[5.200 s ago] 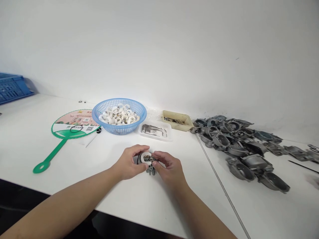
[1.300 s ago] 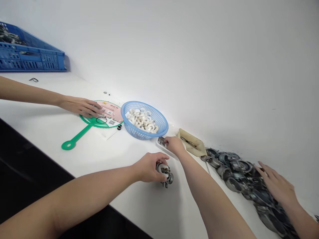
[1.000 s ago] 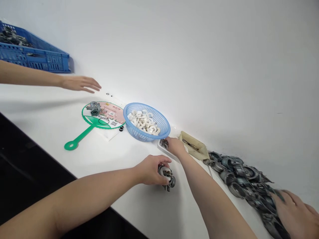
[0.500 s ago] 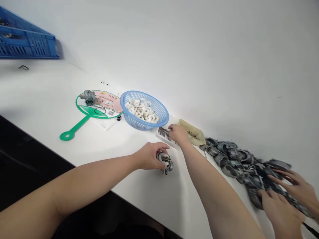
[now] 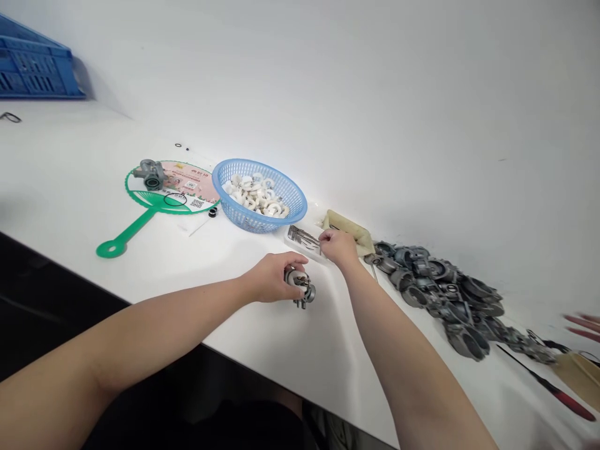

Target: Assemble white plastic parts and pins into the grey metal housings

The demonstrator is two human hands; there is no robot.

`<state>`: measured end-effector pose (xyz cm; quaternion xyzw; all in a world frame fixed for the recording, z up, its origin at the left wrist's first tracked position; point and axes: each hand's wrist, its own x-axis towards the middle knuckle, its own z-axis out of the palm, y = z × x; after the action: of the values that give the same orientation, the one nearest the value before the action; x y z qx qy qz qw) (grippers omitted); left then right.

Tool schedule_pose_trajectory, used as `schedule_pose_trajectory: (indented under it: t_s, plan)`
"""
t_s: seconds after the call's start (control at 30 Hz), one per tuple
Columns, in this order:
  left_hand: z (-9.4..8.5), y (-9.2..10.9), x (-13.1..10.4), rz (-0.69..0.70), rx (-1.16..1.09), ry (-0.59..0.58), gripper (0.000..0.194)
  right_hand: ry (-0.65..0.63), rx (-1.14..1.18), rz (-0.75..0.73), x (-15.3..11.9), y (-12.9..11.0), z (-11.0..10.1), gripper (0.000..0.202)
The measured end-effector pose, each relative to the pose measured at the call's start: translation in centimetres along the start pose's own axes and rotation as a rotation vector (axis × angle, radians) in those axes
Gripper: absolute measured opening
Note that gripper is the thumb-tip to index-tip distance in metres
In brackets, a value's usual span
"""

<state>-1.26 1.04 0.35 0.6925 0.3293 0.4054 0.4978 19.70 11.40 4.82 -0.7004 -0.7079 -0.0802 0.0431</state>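
My left hand (image 5: pixel 272 278) is wrapped round a small grey metal carburetor body (image 5: pixel 305 295) with a white ring-shaped float (image 5: pixel 296 275) in its open top. It is held at the table's surface or just over it; the gap cannot be made out. Further back, my right hand (image 5: pixel 340 246) is pinched at the right end of a shallow white tray (image 5: pixel 304 251), where thin metal pins (image 5: pixel 302 237) lie in rows. Whatever is between those fingertips is too small to tell. A cream bin (image 5: pixel 354 230) stands just behind that hand.
A blue basket (image 5: pixel 248 220) of white floats stands behind the tray. Left of it lies a green-rimmed fan (image 5: pixel 194 178) bearing another carburetor body (image 5: pixel 152 175). Grey castings (image 5: pixel 422 281) are heaped on the right, near a screwdriver (image 5: pixel 562 399) and another person's blurred hand (image 5: pixel 585 326).
The view has shifted slightly to the right. My right hand has moved toward the tray's right end, uncovering more pins. The other person's hands have left the casting heap.
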Motion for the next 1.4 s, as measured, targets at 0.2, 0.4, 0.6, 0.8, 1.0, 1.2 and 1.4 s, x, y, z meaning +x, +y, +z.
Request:
schedule_pose_trajectory:
  t_s: [0.2, 0.4, 0.6, 0.8, 1.0, 1.2, 1.4]
  plan:
    - [0.1, -0.2, 0.2, 0.008, -0.006, -0.008, 0.064, -0.010, -0.004, -0.028, 0.7, -0.6, -0.2, 0.043]
    - [0.0, 0.0, 0.0, 0.032, 0.021, 0.010, 0.062, 0.126, 0.103, 0.007, -1.7, -0.3, -2.0, 0.049]
    - [0.2, 0.4, -0.2, 0.044, 0.055, 0.040, 0.057, 0.439, 0.729, 0.163, -12.4, -1.7, -2.6, 0.022]
    - [0.6, 0.4, -0.4, 0.046, 0.096, 0.081, 0.054, 0.515, 1.123, 0.412, -19.6, -5.5, -1.4, 0.016]
    - [1.2, 0.2, -0.6, 0.064, 0.147, 0.138, 0.052, 0.625, 1.265, 0.662, -18.8, -7.7, -0.1, 0.022]
    - [1.8, 0.0, -0.7, 0.069, 0.121, 0.186, 0.051, 0.734, 1.403, 0.803, -17.6, -9.3, 0.8, 0.026]
    - [1.9, 0.0, -0.8, 0.069, 0.143, 0.202, 0.050, 0.743, 1.476, 0.864, -17.6, -9.8, 1.4, 0.033]
